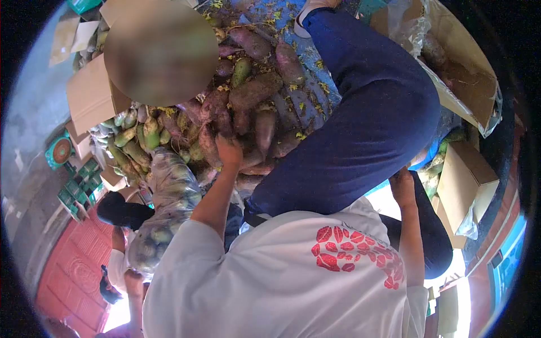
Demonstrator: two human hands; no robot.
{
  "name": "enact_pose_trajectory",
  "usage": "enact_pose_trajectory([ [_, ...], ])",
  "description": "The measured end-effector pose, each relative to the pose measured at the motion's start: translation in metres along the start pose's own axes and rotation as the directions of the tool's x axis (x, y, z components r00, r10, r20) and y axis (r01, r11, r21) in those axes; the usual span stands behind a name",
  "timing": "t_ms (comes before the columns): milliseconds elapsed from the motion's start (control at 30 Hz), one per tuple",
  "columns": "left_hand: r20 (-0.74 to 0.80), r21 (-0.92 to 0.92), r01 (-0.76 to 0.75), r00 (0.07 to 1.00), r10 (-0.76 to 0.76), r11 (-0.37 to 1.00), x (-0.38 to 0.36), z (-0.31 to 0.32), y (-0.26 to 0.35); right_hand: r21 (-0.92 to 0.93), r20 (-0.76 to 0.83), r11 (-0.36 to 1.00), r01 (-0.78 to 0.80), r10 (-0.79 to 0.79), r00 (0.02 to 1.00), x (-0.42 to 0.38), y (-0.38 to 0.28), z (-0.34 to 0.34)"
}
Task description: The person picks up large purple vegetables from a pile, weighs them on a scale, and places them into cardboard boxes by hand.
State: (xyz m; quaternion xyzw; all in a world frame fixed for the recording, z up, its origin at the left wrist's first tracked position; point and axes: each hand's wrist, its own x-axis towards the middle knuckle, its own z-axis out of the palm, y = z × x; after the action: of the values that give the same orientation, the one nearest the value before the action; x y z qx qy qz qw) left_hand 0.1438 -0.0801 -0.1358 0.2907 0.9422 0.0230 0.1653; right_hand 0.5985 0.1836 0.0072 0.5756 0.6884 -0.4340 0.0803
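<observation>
A heap of large reddish-purple radishes [256,92], dusty with soil, lies in front of me. My left hand [230,151] reaches into it, fingers closed over a reddish radish [208,145] at the heap's near side; part of the grip is hidden. Beside these lie many green radishes [151,135]. My right hand [402,185] hangs low by my bent leg [366,124], close to its underside. Its fingers are mostly hidden, and I cannot make out anything in them.
Cardboard boxes stand at the left [90,93] and right [465,177], and an open lined carton [468,84] at upper right. A long clear bag of round produce [155,231] lies at left, near other people. Yellow leaf scraps litter the blue sheet [315,56].
</observation>
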Motion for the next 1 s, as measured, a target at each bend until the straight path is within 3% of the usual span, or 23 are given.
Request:
enact_pose_trajectory([
  [100, -0.009, 0.243, 0.017, 1.0, -0.015, 0.97, 0.015, 0.041, -0.02, -0.14, 0.057, 0.985, 0.102, -0.095, 0.994, -0.002, 0.005, 0.002],
  [167, 0.065, 0.376, 0.07, 0.993, -0.101, 0.924, 0.046, 0.084, -0.06, -0.065, 0.04, 0.997, 0.038, -0.035, 0.999, -0.006, 0.001, 0.0],
  [233, 0.218, 0.173, 0.471, 0.838, -0.5, 0.865, 0.059, -0.01, 0.04, -0.065, 0.038, 0.997, 0.03, -0.027, 0.999, -0.007, 0.004, -0.006],
  [300, 0.242, 0.193, 0.546, 0.779, -0.579, 0.815, 0.091, -0.015, 0.046, -0.128, 0.045, 0.989, 0.073, -0.068, 0.997, -0.004, 0.017, -0.008],
  [367, 0.244, 0.191, 0.551, 0.775, -0.583, 0.812, 0.109, -0.011, 0.04, -0.05, 0.029, 0.997, -0.052, 0.053, 0.998, -0.003, 0.011, -0.011],
  [433, 0.265, 0.172, 0.54, 0.78, -0.567, 0.824, 0.118, -0.002, 0.031, -0.03, 0.02, 0.995, -0.097, 0.098, 0.995, -0.002, 0.008, -0.009],
  [533, 0.478, 0.081, 0.583, 0.689, -0.545, 0.809, 0.122, 0.004, 0.009, -0.087, 0.02, 0.996, -0.008, 0.01, 1.0, 0.0, 0.018, -0.002],
  [600, 0.704, -0.025, 0.748, 0.484, -0.52, 0.663, 0.116, 0.003, -0.007, -0.097, 0.031, 0.989, 0.108, -0.105, 0.994, 0.001, 0.033, 0.007],
  [633, 0.783, -0.046, 0.829, 0.376, -0.496, 0.557, 0.11, 0.002, -0.015, -0.103, 0.036, 0.991, 0.085, -0.082, 0.996, 0.002, 0.033, 0.009],
  [700, 0.736, -0.268, 0.908, 0.408, -0.54, 0.322, 0.088, 0.006, -0.016, -0.116, 0.033, 0.992, 0.043, -0.04, 0.999, 0.005, 0.031, 0.009],
  [800, 0.72, -0.426, 0.777, 0.602, -0.346, 0.464, 0.07, 0.006, -0.025, -0.144, 0.065, 0.989, 0.027, -0.018, 0.998, 0.009, 0.033, 0.009],
  [833, 0.789, -0.374, 0.848, 0.504, -0.351, 0.375, 0.074, 0.003, -0.032, -0.156, 0.074, 0.987, 0.033, -0.021, 0.997, 0.009, 0.035, 0.009],
  [933, 0.889, -0.447, 0.879, 0.457, -0.026, 0.169, 0.059, -0.036, -0.042, -0.149, 0.049, 0.982, 0.117, -0.111, 0.993, 0.016, 0.038, 0.01],
  [967, 0.923, -0.384, 0.916, 0.385, 0.012, 0.114, 0.056, -0.061, -0.018, -0.12, 0.013, 0.983, 0.142, -0.141, 0.99, 0.015, 0.033, 0.01],
  [1000, 0.898, -0.439, 0.889, 0.436, 0.048, 0.132, 0.049, -0.081, -0.004, -0.092, -0.023, 0.982, 0.168, -0.17, 0.985, 0.014, 0.029, 0.009],
])
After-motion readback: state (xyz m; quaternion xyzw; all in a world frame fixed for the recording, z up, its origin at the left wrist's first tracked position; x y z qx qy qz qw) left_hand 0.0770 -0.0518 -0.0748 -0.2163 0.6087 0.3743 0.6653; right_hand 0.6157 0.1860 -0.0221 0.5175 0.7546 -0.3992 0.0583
